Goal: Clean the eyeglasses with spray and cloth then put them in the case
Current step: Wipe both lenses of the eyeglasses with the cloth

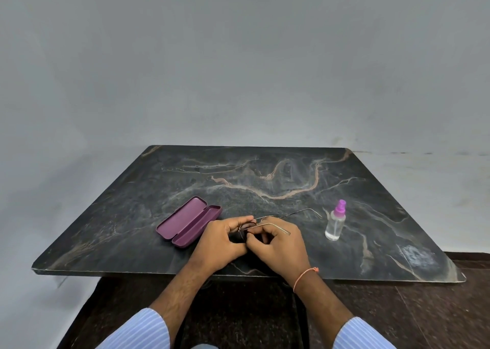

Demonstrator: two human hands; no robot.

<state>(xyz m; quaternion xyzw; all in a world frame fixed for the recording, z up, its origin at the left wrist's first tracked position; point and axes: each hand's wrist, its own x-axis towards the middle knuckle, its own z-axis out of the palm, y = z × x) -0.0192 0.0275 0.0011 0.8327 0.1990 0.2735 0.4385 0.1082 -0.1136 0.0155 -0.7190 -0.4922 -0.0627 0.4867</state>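
Note:
Thin metal-framed eyeglasses [275,224] sit between both hands above the near middle of the dark marble table [265,179], their temple arms pointing right. My left hand [222,240] grips the frame at a lens. My right hand [278,245] pinches a dark cloth [240,236] against the lens; the cloth is mostly hidden by my fingers. A purple glasses case [188,221] lies open to the left of my hands. A clear spray bottle [336,220] with a purple nozzle stands upright to the right.
The table's front edge [159,271] runs just under my wrists. A grey wall rises behind the table. Dark floor shows below and to the right.

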